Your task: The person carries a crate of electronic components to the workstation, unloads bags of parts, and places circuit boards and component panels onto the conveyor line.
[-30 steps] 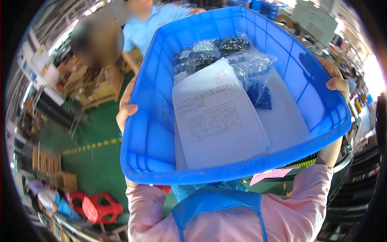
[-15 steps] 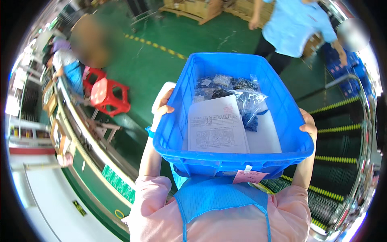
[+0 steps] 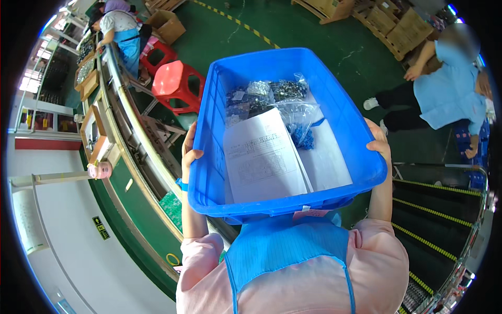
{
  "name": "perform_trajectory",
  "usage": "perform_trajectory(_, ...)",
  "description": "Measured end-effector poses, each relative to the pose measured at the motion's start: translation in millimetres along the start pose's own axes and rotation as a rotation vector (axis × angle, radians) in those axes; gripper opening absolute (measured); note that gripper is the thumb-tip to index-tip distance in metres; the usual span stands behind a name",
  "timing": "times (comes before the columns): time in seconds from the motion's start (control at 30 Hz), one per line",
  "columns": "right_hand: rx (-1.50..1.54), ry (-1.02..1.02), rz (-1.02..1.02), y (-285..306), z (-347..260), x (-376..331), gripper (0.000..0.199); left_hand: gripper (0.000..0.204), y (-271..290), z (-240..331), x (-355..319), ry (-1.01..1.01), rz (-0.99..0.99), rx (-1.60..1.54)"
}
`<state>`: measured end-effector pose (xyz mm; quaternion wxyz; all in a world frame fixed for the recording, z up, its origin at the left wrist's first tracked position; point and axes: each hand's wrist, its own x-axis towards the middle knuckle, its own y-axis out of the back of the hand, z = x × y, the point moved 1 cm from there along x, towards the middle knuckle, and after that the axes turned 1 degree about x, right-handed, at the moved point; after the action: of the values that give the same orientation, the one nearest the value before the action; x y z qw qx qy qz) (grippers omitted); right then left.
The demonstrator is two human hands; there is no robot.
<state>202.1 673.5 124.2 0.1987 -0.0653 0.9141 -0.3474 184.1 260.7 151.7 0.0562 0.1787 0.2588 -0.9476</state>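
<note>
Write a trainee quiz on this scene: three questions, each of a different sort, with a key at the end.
1. Multiple choice. Inside the blue tub, which of these lies closest to the bottom edge of the picture?
A) a bag of blue parts
B) printed sheets
C) a bag of dark parts

2. True or false. The left grip and the right grip hold the blue tub on opposite sides.

3. Fill in the blank. The stools beyond the left side of the blue tub are ____ in colour.

Key: 1. B, printed sheets. 2. True. 3. Red.
</note>
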Motion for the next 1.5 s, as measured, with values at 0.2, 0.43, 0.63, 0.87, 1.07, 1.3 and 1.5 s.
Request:
perform_trajectory(0.2,0.061,-0.026,0.000,17.0,-13.0,3.4,0.066,0.075,-29.6,17.9,-4.0,0.005,0.029,0.089)
perform_trajectory(0.43,0.054,-0.060,-0.041,17.9,-28.2,10.7,0.066,0.070,-44.0,35.4,-3.1,-0.004,0.045,0.105)
perform_trajectory(0.63,0.159,0.034,-0.029,15.3,-6.3,-15.9,0.069,0.075,-43.1,55.7,-2.4,0.133,-0.043,0.213)
perform_trajectory(0.87,0.015,0.081,0.195,-35.4,30.2,-36.7,0.063,0.087,-1.2,107.8,37.6,0.338,-0.347,0.730)
perform_trajectory(1.07,-0.200,0.080,0.320,-28.7,100.3,13.3,0.052,0.076,66.7,43.7,149.4,0.309,-0.419,1.068)
perform_trajectory(1.3,-0.567,0.018,0.798,49.5,276.4,111.7,0.059,0.061,151.3,-103.6,321.1,-0.203,-0.631,1.319)
perform_trajectory(1.5,-0.858,0.081,1.089,135.5,515.7,129.2,0.048,0.056,265.3,-261.2,357.7,-0.449,-0.677,1.424)
